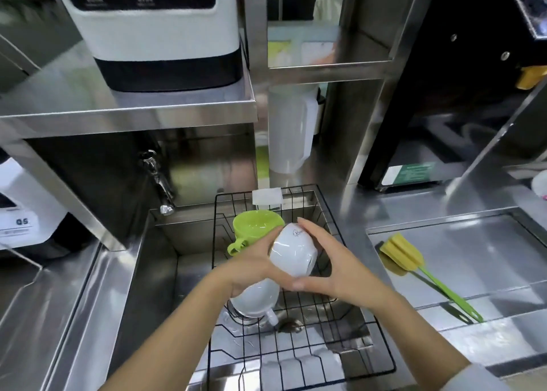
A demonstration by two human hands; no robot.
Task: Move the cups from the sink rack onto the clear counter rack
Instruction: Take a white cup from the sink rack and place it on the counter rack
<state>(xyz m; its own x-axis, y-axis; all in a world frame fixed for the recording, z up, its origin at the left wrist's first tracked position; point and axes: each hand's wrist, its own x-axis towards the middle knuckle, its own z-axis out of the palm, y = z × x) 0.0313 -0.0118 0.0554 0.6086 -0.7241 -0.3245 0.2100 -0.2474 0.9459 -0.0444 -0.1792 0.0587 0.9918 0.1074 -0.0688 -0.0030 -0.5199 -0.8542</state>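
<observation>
steel sink [165, 272], white cup [293, 253] clasped between both hands [296, 266]

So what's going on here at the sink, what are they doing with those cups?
A person is standing over a sink fitted with a black wire rack. Both hands are on a white cup, lifted above the rack: the left hand at its left side, the right hand wrapped around its right side. A second white cup sits lower, partly hidden under the left hand; whether that hand holds it too is unclear. A green cup still sits in the rack behind them.
</observation>
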